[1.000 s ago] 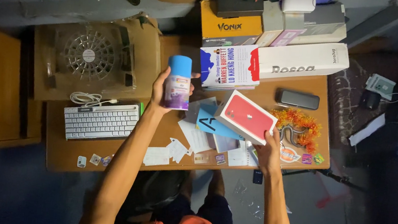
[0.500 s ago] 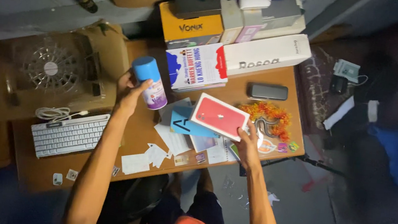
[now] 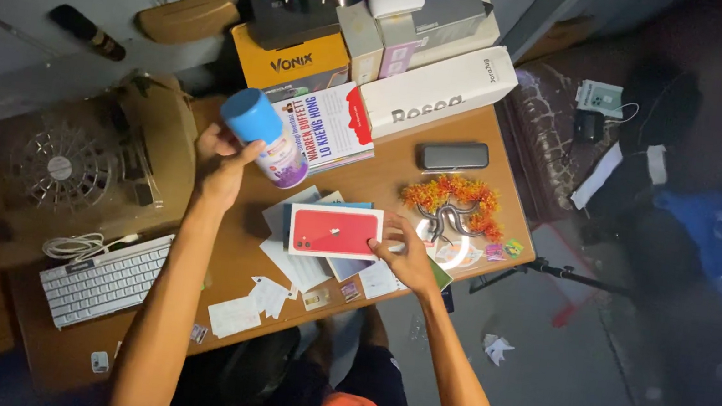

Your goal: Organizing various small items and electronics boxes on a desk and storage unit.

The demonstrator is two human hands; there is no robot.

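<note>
A wooden desk [image 3: 402, 167] is filling the middle of the view, crowded with things. At its left end a tan carton [image 3: 170, 129] is sitting open, with a clear round fan [image 3: 62, 168] lying inside it. Along the back edge a stack of boxes is standing: a long white box [image 3: 439, 91], a yellow box [image 3: 285, 58] with a dark box on top, and some smaller grey and pale cartons piled behind; all of them are closed, so what is in them cannot be told. A book [image 3: 325, 125] with a white, blue and red cover is lying in front of the yellow box. A white keyboard [image 3: 104, 280] is resting at the near left of the desk.

The red box [image 3: 335, 231] is lying flat and closed on a blue sheet and loose papers [image 3: 298, 269] in the middle of the desk. The right hand [image 3: 405, 256] is resting open on its right end, fingers spread and touching the edge. The left hand [image 3: 222, 157] is wrapping around a spray can [image 3: 264, 136] with a blue cap and a white and purple body, holding it tilted above the desk, just in front of the book.

Right of the red box an orange flower garland [image 3: 454, 192] is lying, with a grey case [image 3: 454, 156] just behind it. Small stickers [image 3: 502, 250] are dotting the desk's near edge.
</note>
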